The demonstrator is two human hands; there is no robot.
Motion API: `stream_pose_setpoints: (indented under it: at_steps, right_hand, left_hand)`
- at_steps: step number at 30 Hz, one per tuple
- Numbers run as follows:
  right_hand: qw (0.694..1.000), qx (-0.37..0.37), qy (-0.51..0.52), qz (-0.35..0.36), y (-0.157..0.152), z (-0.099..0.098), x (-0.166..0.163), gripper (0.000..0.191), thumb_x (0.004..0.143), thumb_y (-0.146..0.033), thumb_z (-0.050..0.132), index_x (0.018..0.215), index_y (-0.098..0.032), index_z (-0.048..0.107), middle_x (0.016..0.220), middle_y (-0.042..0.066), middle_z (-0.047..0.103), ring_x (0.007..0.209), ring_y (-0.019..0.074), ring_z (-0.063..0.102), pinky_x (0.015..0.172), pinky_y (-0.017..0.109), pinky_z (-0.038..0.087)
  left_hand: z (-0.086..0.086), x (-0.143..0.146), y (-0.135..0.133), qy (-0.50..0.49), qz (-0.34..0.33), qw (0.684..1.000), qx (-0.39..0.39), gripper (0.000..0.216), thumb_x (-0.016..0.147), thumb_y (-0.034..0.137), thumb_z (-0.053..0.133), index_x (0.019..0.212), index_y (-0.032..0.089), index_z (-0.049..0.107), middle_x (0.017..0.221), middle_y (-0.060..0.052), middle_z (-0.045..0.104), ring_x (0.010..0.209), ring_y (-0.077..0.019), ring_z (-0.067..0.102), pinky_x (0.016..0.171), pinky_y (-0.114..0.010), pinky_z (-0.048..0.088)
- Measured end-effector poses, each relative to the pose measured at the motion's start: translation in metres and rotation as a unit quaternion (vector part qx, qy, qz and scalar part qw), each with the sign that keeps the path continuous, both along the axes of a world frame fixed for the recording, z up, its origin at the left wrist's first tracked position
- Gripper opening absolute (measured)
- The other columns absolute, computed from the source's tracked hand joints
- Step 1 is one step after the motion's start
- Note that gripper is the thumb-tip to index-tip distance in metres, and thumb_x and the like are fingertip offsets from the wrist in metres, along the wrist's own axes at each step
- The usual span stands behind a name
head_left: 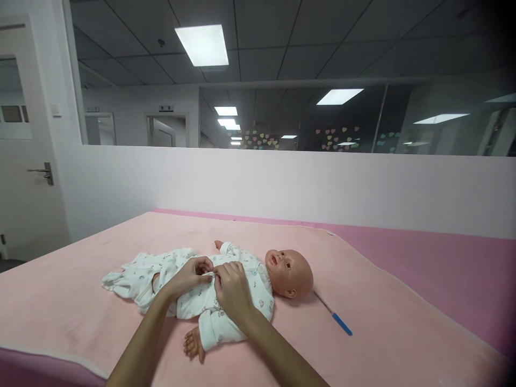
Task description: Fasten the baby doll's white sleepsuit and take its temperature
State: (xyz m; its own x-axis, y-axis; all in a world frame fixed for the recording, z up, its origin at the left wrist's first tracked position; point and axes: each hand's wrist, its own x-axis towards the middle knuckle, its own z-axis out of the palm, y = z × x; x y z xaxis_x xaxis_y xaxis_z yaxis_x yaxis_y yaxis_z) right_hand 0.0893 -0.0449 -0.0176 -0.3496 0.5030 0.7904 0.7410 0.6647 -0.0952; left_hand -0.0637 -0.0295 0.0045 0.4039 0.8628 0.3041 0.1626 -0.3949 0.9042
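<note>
A baby doll (294,271) lies on its back with its head to the right. It wears a white long-sleeved baby top (258,287) with small prints, and matching trousers (135,279) cover its legs at the left. Over the doll's belly, my left hand (191,277) pinches the front edge of the top. Beside it, my right hand (234,290) has its fingertips closed on the same edge, its back toward me. The fingertips nearly meet, and whatever fastener may lie between them is too small to make out.
Beneath the doll is a pale pink sheet (382,333) over a pink padded surface. A thin tool with a blue handle (342,324) lies by the doll's head. A white wall (282,185) with windows above stands behind, and a door (30,177) is at the left.
</note>
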Motion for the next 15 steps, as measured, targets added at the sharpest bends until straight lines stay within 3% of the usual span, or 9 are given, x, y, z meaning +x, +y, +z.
stream_pose_setpoints:
  at_steps: [15]
  right_hand:
    - [1.0, 0.005, -0.008, 0.005, 0.0049, -0.0055, 0.0011, 0.019, 0.073, -0.004, 0.05, 0.07, -0.021, 0.06, 0.073, 0.001, 0.051, 0.073, 0.0139, 0.04, 0.07, 0.031, 0.029]
  left_hand:
    - [0.0038, -0.0029, -0.0023, -0.033, -0.01, 0.997, -0.071, 0.021, 0.06, 0.013, 0.064, 0.078, 0.014, 0.052, 0.07, 0.001, 0.056, 0.065, -0.0091, 0.051, 0.063, -0.021, 0.04]
